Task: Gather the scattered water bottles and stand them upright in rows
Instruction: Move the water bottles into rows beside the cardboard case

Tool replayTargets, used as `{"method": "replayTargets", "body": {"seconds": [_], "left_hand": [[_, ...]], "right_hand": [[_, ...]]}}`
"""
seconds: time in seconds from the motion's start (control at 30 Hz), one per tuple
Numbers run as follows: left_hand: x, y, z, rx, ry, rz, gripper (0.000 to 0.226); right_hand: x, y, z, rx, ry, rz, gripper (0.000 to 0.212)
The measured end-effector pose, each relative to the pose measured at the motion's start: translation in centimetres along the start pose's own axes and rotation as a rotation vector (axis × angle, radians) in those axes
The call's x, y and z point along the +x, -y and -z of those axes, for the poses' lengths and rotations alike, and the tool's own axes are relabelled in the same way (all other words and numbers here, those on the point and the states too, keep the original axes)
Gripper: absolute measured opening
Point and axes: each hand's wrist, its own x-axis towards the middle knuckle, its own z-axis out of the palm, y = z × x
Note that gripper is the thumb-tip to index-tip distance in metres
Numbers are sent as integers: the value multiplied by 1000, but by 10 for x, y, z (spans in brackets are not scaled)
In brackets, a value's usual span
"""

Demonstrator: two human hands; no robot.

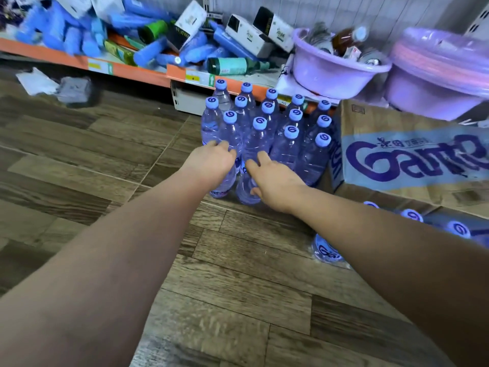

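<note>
Several clear water bottles with blue caps stand upright in rows on the wood-look floor, below the shelf edge. My left hand wraps around the front-left bottle of the group. My right hand grips the body of the neighbouring front bottle. Both bottles stand upright, touching the rows behind. More bottles lie or lean by the carton at the right, partly hidden behind my right forearm, and one shows its label near the floor.
A cardboard carton with purple lettering sits right of the rows. Above, an orange-edged shelf holds blue packages and boxes, and two purple basins stand at the right. Paper scraps lie on the floor at the far left.
</note>
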Motion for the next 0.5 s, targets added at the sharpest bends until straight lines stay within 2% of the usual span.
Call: {"method": "replayTargets", "body": {"seconds": [0.17, 0.33, 0.5], "left_hand": [[-28, -18, 12, 15, 104, 47, 41], [-50, -42, 42, -47, 252, -98, 24], [-73, -94, 71, 44, 350, -233, 25]], "right_hand": [[-40, -7, 3, 143, 33, -45, 30], [-89, -14, 14, 155, 154, -13, 33], [-156, -38, 14, 102, 220, 37, 29]]}}
